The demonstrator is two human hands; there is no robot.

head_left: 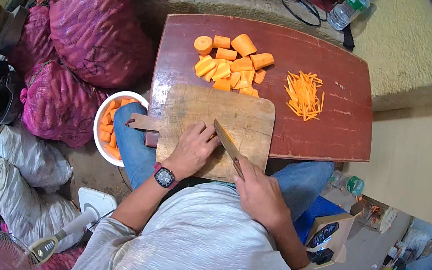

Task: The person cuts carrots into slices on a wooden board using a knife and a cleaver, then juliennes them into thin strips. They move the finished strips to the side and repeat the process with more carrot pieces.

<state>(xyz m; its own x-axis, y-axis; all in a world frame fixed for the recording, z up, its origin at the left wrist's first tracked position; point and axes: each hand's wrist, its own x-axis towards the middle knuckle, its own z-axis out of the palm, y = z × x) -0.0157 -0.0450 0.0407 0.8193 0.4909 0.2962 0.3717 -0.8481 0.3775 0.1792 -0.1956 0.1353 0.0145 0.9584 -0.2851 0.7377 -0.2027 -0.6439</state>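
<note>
On the wooden cutting board (246,111), my left hand (190,149) is closed, its fingertips bent down over a piece of carrot that is mostly hidden beneath them. A thin orange edge of carrot (230,136) shows beside the blade. My right hand (263,196) grips the handle of a kitchen knife (226,141), whose blade slants up and left, close to the left fingertips. Just past the board lies a pile of peeled carrot chunks (233,63). Further right is a small heap of thin carrot strips (304,96).
The board rests on a low red-brown table (325,133). At my left knee stands a white bucket (97,136) of carrot pieces. Large pink mesh sacks (98,32) fill the far left, with a fan (43,249) below them. Plastic bottles (347,11) stand at the back right.
</note>
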